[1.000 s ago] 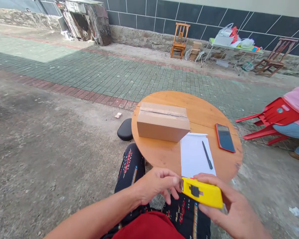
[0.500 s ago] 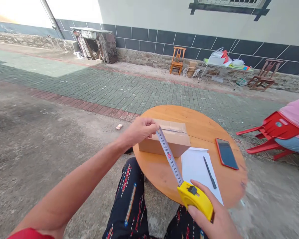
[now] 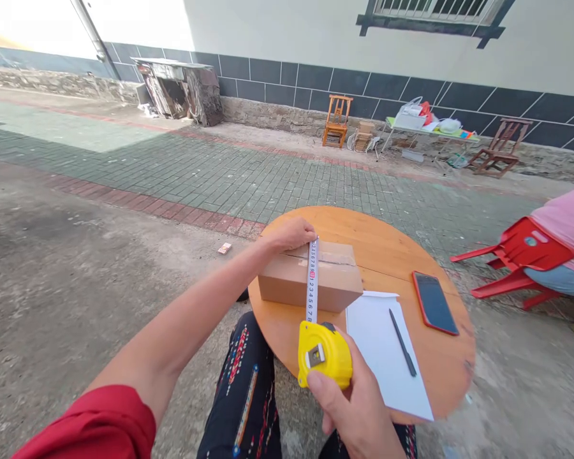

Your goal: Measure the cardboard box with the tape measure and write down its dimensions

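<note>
Swung square over box (image 3: 287,288), tape blade (image 3: 310,280) pinched by left hand (image 3: 289,234); right hand (image 3: 358,408) clasps case (image 3: 324,354)

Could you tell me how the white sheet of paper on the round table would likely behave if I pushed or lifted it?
The sheet of paper lies thin and flat, so it would probably flop when lifted by one edge. It looks light and may slide easily on the smooth table. The pen lying on it would likely shift or roll.
</note>
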`<state>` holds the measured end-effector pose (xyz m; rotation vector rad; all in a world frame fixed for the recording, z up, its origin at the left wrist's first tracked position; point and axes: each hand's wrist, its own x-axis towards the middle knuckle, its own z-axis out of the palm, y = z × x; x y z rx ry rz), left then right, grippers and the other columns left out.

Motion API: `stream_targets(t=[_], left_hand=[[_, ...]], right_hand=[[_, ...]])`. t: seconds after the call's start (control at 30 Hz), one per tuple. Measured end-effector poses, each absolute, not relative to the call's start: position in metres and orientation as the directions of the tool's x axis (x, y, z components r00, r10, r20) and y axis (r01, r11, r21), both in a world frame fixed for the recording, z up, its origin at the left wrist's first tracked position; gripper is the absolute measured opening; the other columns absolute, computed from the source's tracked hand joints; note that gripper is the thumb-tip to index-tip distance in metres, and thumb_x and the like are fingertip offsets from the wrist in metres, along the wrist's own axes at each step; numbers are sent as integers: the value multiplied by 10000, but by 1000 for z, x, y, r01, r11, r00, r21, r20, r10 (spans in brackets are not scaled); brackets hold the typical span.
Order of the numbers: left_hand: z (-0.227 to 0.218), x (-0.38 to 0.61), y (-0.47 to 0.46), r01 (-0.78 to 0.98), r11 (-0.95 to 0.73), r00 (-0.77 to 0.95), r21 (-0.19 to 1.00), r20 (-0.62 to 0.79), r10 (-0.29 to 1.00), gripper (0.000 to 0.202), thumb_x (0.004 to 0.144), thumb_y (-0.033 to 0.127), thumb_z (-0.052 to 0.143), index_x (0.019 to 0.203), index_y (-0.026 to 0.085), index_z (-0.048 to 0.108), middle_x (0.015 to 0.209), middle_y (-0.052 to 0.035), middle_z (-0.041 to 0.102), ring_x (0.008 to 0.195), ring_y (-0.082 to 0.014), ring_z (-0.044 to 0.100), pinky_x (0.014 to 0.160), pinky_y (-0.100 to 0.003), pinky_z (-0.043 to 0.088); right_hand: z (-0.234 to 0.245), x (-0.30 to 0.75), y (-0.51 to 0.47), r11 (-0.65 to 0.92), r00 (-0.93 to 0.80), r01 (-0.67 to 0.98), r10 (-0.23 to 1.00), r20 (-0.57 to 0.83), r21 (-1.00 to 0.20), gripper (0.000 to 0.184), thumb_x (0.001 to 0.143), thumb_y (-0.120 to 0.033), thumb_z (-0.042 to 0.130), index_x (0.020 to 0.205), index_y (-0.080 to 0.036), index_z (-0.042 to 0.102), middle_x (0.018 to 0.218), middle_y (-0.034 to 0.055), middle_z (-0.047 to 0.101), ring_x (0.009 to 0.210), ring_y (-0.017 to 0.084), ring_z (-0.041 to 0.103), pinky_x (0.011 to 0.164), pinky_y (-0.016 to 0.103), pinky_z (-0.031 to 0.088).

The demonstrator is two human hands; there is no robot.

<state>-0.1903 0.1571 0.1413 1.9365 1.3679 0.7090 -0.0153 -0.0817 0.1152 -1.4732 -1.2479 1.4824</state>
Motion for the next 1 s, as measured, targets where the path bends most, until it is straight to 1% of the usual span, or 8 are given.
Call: stream_targets(t=[0.17,0.3,0.43,0.57,0.7,0.8,0.9,1.0], left_hand=[[137,-194,159,589,-237,346,772,24,938,253,691,267,557,475,196,448,466,52,366,471,-103,331,499,-269,207],[134,-198,161,580,-233,357,780,13,934,241,695,276,564,488,195,470,457,57,369,457,-100,324,484,-269,196],[132,-195,161,559,-246,345,792,49,938,231,697,265,578,491,182,516,481,51,422,491,-103,375,501,-261,241],[145,-197,150,512,-261,261,818,142,955,219,769,324,558,630,168,625,583,35,529,572,-120,467,559,-250,336],[163,-219,101,459,-341,135,821,314,940,252,868,365,505,837,171,663,875,-14,645,842,-160,578,770,-270,436],[149,-237,37,439,-419,6,795,464,886,213,906,350,521,915,190,662,1084,-52,633,1085,-190,557,957,-303,414],[103,-244,-20,400,-336,-172,853,429,887,190,940,336,506,970,213,648,1169,-66,593,1149,-195,541,988,-329,423],[52,-236,-45,335,-228,-293,914,331,897,201,945,359,500,984,218,637,1291,-86,531,1243,-227,495,1034,-384,408]], right_hand=[[120,-10,-81,-327,-142,153,926,-349,-932,822,716,-616,696,1368,-198,421,910,59,664,579,155,598,374,212,384],[121,-10,-81,-344,-133,149,922,-364,-927,813,732,-597,698,1378,-184,426,893,51,670,589,152,609,424,219,431],[123,-12,-79,-296,-140,156,938,-318,-942,750,762,-573,663,1352,-164,445,912,58,676,775,209,666,629,279,546],[124,-6,-79,-223,-135,229,957,-258,-947,657,781,-475,634,1339,-167,470,1089,87,684,949,230,667,838,304,547],[115,20,-83,-61,-111,467,986,-127,-882,566,782,-349,604,1329,-224,523,1275,71,639,1132,248,624,1007,320,479],[98,48,-80,183,-235,626,971,40,-758,533,795,-254,575,1327,-248,540,1331,55,614,1214,248,584,1071,345,436],[77,72,-67,377,-372,683,917,147,-625,574,775,-148,534,1340,-250,539,1382,55,581,1290,243,529,1107,377,408],[67,84,-48,412,-416,723,901,126,-554,601,753,-111,490,1333,-251,557,1417,71,545,1320,248,501,1117,423,394]])
